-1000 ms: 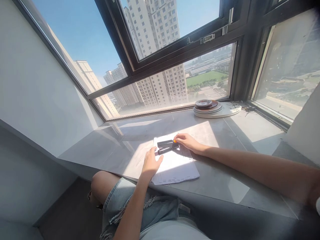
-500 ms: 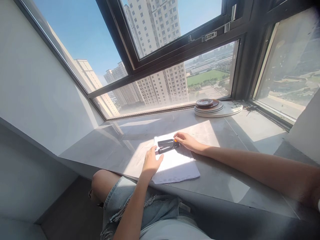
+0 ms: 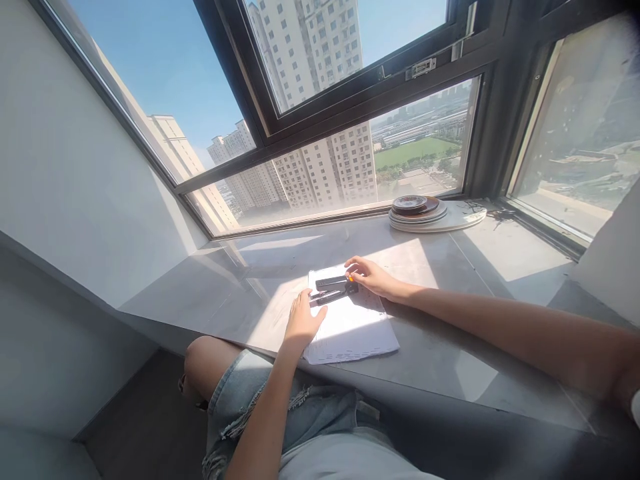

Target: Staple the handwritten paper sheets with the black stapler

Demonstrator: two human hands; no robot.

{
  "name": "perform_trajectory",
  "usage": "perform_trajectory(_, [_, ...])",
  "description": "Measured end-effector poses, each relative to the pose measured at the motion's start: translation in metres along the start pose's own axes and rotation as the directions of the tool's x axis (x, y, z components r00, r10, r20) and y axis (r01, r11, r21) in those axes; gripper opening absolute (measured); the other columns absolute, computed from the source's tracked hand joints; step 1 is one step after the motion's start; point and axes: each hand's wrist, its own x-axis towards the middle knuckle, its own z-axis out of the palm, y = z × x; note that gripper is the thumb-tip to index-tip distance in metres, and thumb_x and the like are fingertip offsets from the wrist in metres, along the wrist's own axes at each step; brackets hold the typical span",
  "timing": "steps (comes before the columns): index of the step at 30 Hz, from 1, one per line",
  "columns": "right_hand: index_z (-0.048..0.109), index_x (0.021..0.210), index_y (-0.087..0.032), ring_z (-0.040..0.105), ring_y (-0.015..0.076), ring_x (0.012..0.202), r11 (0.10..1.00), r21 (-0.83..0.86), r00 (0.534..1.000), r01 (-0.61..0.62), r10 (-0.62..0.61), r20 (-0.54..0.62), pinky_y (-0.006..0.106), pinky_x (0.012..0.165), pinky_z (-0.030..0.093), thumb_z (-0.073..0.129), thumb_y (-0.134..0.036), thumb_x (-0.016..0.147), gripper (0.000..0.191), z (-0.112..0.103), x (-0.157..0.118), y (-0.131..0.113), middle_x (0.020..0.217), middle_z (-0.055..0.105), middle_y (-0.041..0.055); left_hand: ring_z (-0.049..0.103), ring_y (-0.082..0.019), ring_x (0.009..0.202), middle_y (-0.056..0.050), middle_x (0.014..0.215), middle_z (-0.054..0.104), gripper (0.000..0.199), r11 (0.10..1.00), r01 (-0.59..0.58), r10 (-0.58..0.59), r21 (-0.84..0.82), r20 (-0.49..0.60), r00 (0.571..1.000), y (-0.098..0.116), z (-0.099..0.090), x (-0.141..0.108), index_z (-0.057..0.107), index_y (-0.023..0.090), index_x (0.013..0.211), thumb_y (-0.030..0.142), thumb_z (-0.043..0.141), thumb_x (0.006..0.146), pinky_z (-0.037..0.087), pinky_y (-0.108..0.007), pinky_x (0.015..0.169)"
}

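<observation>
A black stapler [image 3: 333, 283] lies on a stack of white paper [image 3: 353, 333] on the window ledge. Its arms are parted toward the left, with a thin strip showing between them. My right hand [image 3: 367, 275] grips the stapler's right end, where a small orange spot shows by the fingertips. On the paper's left edge rests my left hand [image 3: 303, 323], thumb spread from the fingers. Those fingertips are beside the stapler's left tip; whether they touch it I cannot tell.
A pile of plates [image 3: 417, 212] stands on the ledge [image 3: 210, 300] near the window corner, with a small dark object [image 3: 503, 215] to its right. Dark window frames [image 3: 320, 147] rise behind. My knee [image 3: 207, 363] is below the ledge's front edge.
My right hand has shifted slightly left at the stapler's end. The stapler's arms look slightly wider apart, with more showing between them. My left hand stays almost still.
</observation>
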Motion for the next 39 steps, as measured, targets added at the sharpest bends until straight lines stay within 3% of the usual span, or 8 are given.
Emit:
perform_trajectory(8, [0.069, 0.099, -0.022, 0.068, 0.0240, 0.092, 0.997, -0.061, 0.998, -0.051, 0.048, -0.045, 0.037, 0.083, 0.054, 0.060, -0.049, 0.098, 0.029, 0.001, -0.007, -0.007, 0.101, 0.075, 0.0073, 0.054, -0.034, 0.143, -0.017, 0.150, 0.061, 0.056, 1.000, -0.007, 0.007, -0.018, -0.003, 1.000, -0.003, 0.000, -0.001, 0.053, 0.020, 0.143, 0.032, 0.072, 0.092, 0.040, -0.048, 0.120])
perform_trajectory(14, [0.073, 0.120, -0.021, 0.070, 0.0265, 0.095, 0.975, -0.218, 0.994, 0.042, -0.018, 0.112, 0.038, 0.085, 0.054, 0.084, -0.046, 0.081, 0.048, 0.004, -0.011, -0.008, 0.108, 0.078, 0.0077, 0.060, -0.029, 0.138, -0.014, 0.144, 0.065, 0.046, 0.991, 0.026, -0.036, -0.128, -0.077, 0.996, -0.005, -0.003, 0.002, 0.056, 0.022, 0.136, 0.025, 0.071, 0.093, 0.045, -0.044, 0.118])
perform_trajectory(18, [0.075, 0.113, -0.022, 0.068, 0.0243, 0.087, 0.952, -0.296, 0.993, 0.082, -0.052, 0.108, 0.035, 0.078, 0.050, 0.081, -0.039, 0.082, 0.036, 0.006, -0.011, -0.004, 0.098, 0.077, 0.0051, 0.057, -0.026, 0.144, -0.011, 0.151, 0.062, 0.048, 0.964, 0.070, -0.136, -0.256, -0.248, 0.959, -0.007, -0.006, 0.003, 0.053, 0.025, 0.146, 0.022, 0.059, 0.099, 0.047, -0.040, 0.121])
perform_trajectory(21, [0.075, 0.106, -0.022, 0.065, 0.0219, 0.080, 0.939, -0.335, 0.994, 0.082, -0.053, 0.095, 0.034, 0.074, 0.047, 0.076, -0.038, 0.085, 0.026, 0.005, -0.012, -0.005, 0.089, 0.074, 0.0035, 0.053, -0.024, 0.150, -0.009, 0.159, 0.057, 0.062, 0.933, 0.086, -0.181, -0.348, -0.249, 0.951, -0.005, -0.005, -0.002, 0.039, 0.030, 0.163, 0.021, 0.047, 0.103, 0.048, -0.039, 0.122])
perform_trajectory(24, [0.073, 0.103, -0.022, 0.063, 0.0211, 0.079, 0.915, -0.373, 0.988, 0.154, -0.132, 0.085, 0.033, 0.074, 0.046, 0.077, -0.033, 0.083, 0.023, 0.003, -0.014, -0.008, 0.087, 0.072, 0.0030, 0.052, -0.024, 0.151, -0.010, 0.161, 0.056, 0.060, 0.796, 0.117, -0.288, -0.593, -0.201, 0.936, -0.001, -0.002, -0.008, 0.040, 0.027, 0.164, 0.027, 0.047, 0.104, 0.047, -0.039, 0.124])
perform_trajectory(30, [0.066, 0.095, -0.022, 0.059, 0.0224, 0.082, 0.730, -0.529, 0.884, 0.433, -0.460, 0.089, 0.035, 0.072, 0.048, 0.073, -0.019, 0.090, 0.009, 0.005, -0.023, -0.012, 0.086, 0.068, 0.0044, 0.056, -0.025, 0.148, -0.016, 0.153, 0.063, 0.031, 0.202, 0.050, -0.477, -0.978, -0.054, 0.877, 0.011, 0.001, -0.015, 0.069, 0.019, 0.126, 0.024, 0.056, 0.097, 0.044, -0.036, 0.126])
perform_trajectory(35, [0.068, 0.109, -0.021, 0.058, 0.0250, 0.090, 0.555, -0.592, 0.748, 0.585, -0.651, 0.129, 0.038, 0.075, 0.054, 0.064, -0.015, 0.098, 0.014, 0.010, -0.031, -0.015, 0.100, 0.073, 0.0098, 0.060, -0.033, 0.144, -0.022, 0.141, 0.069, 0.026, 0.057, 0.182, -0.385, -0.982, 0.146, 0.911, 0.011, -0.006, -0.014, 0.075, 0.016, 0.110, 0.029, 0.059, 0.093, 0.051, -0.040, 0.120])
perform_trajectory(39, [0.069, 0.118, -0.021, 0.059, 0.0248, 0.095, 0.413, -0.622, 0.662, 0.666, -0.711, 0.237, 0.038, 0.075, 0.057, 0.059, -0.013, 0.101, 0.021, 0.012, -0.037, -0.019, 0.112, 0.075, 0.0119, 0.063, -0.036, 0.139, -0.022, 0.134, 0.073, 0.029, 0.102, 0.309, -0.190, -0.945, 0.286, 0.939, 0.006, -0.017, -0.012, 0.077, 0.016, 0.106, 0.034, 0.059, 0.092, 0.054, -0.040, 0.117])
